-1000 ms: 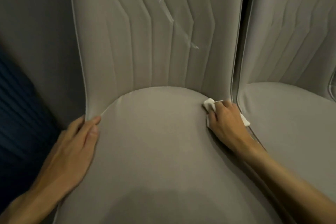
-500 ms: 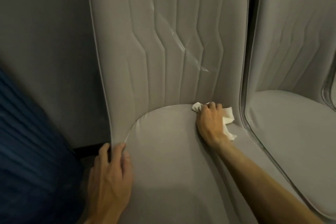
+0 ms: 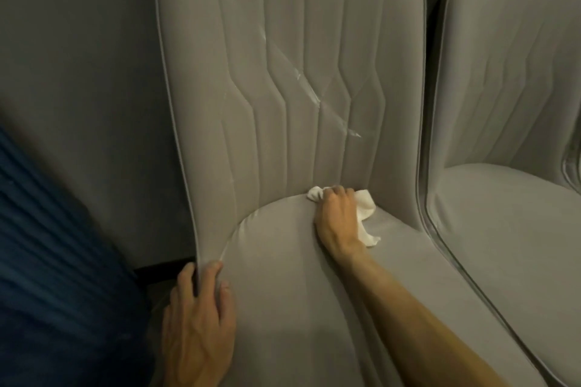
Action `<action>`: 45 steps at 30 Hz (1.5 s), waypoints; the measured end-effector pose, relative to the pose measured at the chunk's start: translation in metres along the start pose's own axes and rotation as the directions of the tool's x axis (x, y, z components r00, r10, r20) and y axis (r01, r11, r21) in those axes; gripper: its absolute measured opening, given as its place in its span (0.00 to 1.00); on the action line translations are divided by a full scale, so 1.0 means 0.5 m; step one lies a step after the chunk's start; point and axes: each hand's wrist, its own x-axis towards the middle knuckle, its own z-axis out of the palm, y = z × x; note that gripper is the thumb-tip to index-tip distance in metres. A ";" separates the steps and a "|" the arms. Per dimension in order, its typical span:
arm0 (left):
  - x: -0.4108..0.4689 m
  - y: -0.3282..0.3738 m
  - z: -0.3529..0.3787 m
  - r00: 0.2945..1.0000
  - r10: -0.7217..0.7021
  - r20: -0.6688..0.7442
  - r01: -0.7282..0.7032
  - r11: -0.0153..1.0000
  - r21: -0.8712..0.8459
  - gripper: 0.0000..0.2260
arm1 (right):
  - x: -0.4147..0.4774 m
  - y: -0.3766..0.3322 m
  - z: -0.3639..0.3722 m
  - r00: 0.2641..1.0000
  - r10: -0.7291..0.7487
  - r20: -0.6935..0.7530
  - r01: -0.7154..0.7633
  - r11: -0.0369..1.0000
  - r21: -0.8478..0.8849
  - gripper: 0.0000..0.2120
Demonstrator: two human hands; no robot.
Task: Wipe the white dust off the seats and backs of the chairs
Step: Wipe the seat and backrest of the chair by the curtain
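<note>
A grey upholstered chair fills the view, with its ribbed backrest [image 3: 283, 78] upright and its rounded seat [image 3: 283, 276] below. White dust streaks [image 3: 317, 97] run diagonally across the backrest, with fainter marks higher up and near the left seam. My right hand [image 3: 338, 220] is closed on a crumpled white cloth [image 3: 366, 214] and presses it into the crease where seat meets backrest. My left hand [image 3: 198, 320] grips the chair's left edge at the piping, thumb outside and fingers on the seat.
A second grey chair [image 3: 509, 229] stands close on the right, separated by a narrow dark gap. A grey wall [image 3: 78, 72] is behind on the left. Dark blue ribbed fabric [image 3: 47, 261] fills the lower left corner.
My right hand with the cloth has slid left along the seat crease, from the right edge toward the middle. My left hand has shifted onto the chair's left edge piping. The view has pulled back.
</note>
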 end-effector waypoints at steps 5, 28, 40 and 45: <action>0.003 -0.008 0.001 1.000 -0.007 0.029 0.005 0.998 0.055 0.26 | -0.068 -0.135 0.044 0.932 -0.240 -0.271 0.358 0.720 0.594 0.15; -0.010 -0.017 0.007 1.000 0.010 0.016 -0.010 1.000 0.018 0.25 | -0.092 -0.165 0.019 0.885 -0.443 0.143 0.414 0.890 0.191 0.12; -0.011 -0.028 0.013 1.000 0.005 0.005 -0.005 1.000 0.011 0.21 | -0.094 -0.167 0.003 0.891 -0.424 0.161 0.392 0.898 0.199 0.09; -0.016 -0.041 0.020 0.999 0.019 -0.027 -0.019 1.000 -0.015 0.15 | -0.131 -0.152 -0.010 0.720 -0.671 0.175 0.600 0.730 0.329 0.07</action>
